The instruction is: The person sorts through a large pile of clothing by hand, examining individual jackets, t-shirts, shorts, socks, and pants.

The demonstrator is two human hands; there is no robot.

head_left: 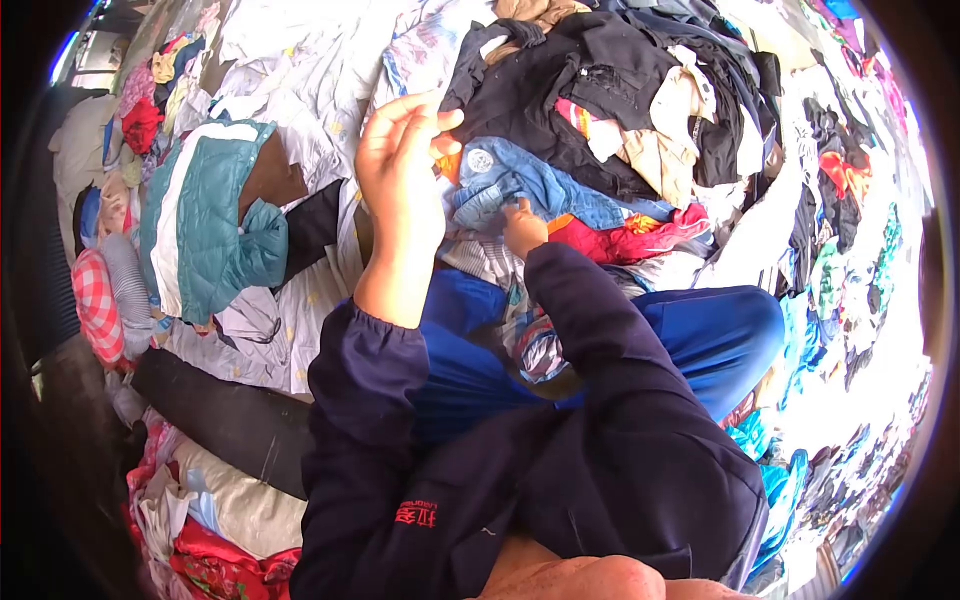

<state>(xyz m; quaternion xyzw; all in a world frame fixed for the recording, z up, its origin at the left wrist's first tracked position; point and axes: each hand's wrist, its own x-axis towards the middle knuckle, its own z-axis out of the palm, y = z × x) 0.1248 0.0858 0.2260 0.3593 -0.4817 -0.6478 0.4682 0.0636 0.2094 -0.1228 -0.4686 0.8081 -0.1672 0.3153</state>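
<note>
My left hand (405,170) is raised above the pile in the head view, its fingers loosely bent and apart with nothing seen between them. Lower and to the right, my right hand (524,232) is closed at the near edge of a blue denim garment (560,185) with a round pale patch. A red garment (640,240) with a yellow part lies right beside that hand. Beyond the denim, black clothes (540,95) are heaped, with beige cloth (665,150) among them. Striped grey cloth (485,260) lies just in front of my legs.
A teal padded garment with a white band (215,215) lies on the left over white patterned sheets (300,80). Nearer, a dark roll-like length (225,410) and red cloth (235,560) sit at lower left. More mixed clothes (840,200) are heaped along the right.
</note>
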